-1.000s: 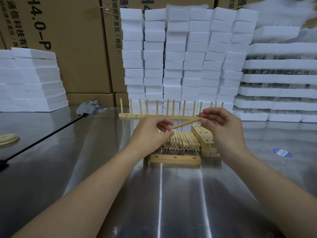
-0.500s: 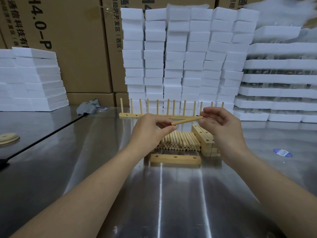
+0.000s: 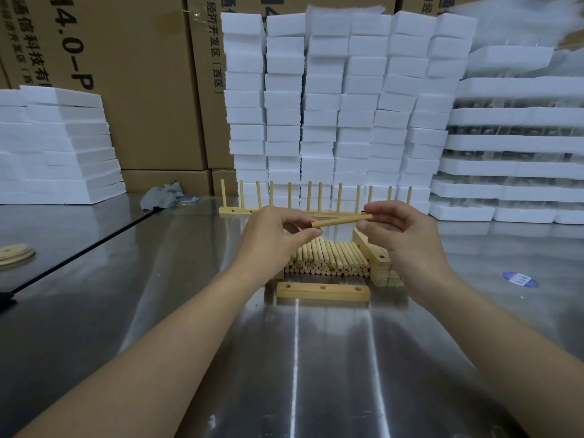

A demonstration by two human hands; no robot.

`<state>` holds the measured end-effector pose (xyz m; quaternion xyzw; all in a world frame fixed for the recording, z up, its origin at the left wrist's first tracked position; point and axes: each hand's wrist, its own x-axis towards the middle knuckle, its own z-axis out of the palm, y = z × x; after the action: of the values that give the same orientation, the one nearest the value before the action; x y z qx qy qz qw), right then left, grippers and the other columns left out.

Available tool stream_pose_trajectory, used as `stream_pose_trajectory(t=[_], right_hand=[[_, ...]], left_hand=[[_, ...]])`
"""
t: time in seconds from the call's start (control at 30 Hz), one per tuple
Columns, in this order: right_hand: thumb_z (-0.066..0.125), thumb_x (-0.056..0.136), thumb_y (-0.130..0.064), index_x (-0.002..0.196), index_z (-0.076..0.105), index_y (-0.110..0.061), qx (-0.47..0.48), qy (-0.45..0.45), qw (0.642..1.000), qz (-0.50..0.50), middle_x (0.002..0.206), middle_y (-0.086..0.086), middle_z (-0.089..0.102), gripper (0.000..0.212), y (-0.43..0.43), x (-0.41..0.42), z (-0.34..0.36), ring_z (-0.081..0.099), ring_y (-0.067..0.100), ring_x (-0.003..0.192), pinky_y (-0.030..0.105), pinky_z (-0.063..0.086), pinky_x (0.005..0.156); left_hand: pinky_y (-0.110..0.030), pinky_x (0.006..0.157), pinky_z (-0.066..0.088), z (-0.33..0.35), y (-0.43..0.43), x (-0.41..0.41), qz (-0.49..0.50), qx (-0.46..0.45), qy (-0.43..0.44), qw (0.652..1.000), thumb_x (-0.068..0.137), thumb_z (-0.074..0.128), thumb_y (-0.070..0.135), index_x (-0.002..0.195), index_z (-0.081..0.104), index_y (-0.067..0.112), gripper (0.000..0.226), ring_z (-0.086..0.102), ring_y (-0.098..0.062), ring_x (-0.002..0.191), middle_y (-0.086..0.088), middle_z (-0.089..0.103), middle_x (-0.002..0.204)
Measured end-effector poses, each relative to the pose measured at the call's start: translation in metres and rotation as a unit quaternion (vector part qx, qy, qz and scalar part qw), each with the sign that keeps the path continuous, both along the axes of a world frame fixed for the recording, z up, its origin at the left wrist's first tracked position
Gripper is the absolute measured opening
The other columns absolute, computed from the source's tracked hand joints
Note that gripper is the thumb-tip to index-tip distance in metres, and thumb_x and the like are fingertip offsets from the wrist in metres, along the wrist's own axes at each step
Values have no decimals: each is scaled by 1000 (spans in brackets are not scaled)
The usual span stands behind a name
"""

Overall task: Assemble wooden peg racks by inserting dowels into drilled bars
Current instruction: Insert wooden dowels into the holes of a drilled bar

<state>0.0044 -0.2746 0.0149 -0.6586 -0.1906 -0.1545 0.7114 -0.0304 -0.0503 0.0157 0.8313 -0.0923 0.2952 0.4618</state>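
Table (image 3: 189, 311): reflective steel | near centre: three-hole bar (image 3: 322, 290) lay flat | behind it: dowel pile (image 3: 328, 260), ends facing forward | just right of the pile: stacked drilled bars (image 3: 380, 267) | rear: peg racks (image 3: 316, 212) stood upright | left rear: grey cloth (image 3: 162, 196) | left edge: wooden discs (image 3: 15, 252) | right: blue sticker (image 3: 520, 278).

A warehouse workshop: tall brown cardboard shipping cartons (image 3: 142, 90) printed with black lettering line the back, and columns of white foam blocks (image 3: 331, 105) and flat white foam slabs (image 3: 57, 147) stand stacked before them. A brushed stainless-steel worktable (image 3: 316, 358) carries a heap of pale round wooden dowels (image 3: 328, 257), drilled wooden bars (image 3: 322, 292) and upright wooden peg racks (image 3: 320, 196).
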Motion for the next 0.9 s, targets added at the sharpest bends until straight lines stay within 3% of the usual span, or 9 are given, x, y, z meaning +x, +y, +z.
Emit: stream_pose_trajectory(t=[0.13, 0.43, 0.57, 0.63, 0.77, 0.9], right_hand=[[87, 84, -5, 100, 79, -23, -8, -13, 1000, -10, 99, -3, 80, 26, -2, 1, 1, 77, 14, 96, 27, 60, 89], [90, 82, -11, 97, 79, -24, -32, -36, 998, -32, 95, -5, 80, 23, -4, 3, 1, 76, 12, 92, 21, 59, 82], [90, 81, -9, 96, 78, -18, -37, -47, 998, -27, 94, 0, 79, 21, -3, 2, 1, 75, 13, 89, 21, 58, 81], [90, 81, -7, 94, 77, -16, -37, -51, 998, -23, 91, 0, 78, 21, -3, 2, 1, 73, 12, 86, 19, 57, 79], [90, 80, -6, 92, 76, -14, -54, -62, 996, -16, 85, -5, 76, 20, -1, 1, 0, 70, 8, 81, 17, 55, 75], [91, 80, -9, 89, 74, -17, -84, -79, 993, -13, 80, -11, 74, 21, 1, -2, 0, 68, 2, 76, 13, 52, 67]], left_hand=[[-7, 75, 51, 2, 0, 0, -45, -21, -3, 999, 87, 90, 32, 98, 86, 32, 12, 73, -4, 85, 17, 80, 86], [-10, 77, 54, 10, 0, -1, -90, -121, 11, 988, 88, 88, 20, 103, 85, 22, 16, 73, -1, 81, 9, 82, 91], [-8, 66, 50, 13, 0, -2, -99, -174, 35, 979, 89, 86, 22, 108, 84, 24, 19, 72, 0, 76, 8, 82, 89], [-12, 63, 49, 13, 0, -2, -105, -195, 45, 974, 89, 85, 25, 106, 84, 29, 17, 71, 0, 76, 8, 82, 92], [-26, 74, 50, 14, 0, -2, -110, -232, 67, 964, 88, 87, 31, 105, 85, 33, 17, 73, -2, 83, 8, 83, 104], [-29, 77, 51, 16, 1, -1, -113, -263, 75, 955, 87, 88, 30, 104, 85, 34, 17, 74, -3, 84, 7, 83, 107]])
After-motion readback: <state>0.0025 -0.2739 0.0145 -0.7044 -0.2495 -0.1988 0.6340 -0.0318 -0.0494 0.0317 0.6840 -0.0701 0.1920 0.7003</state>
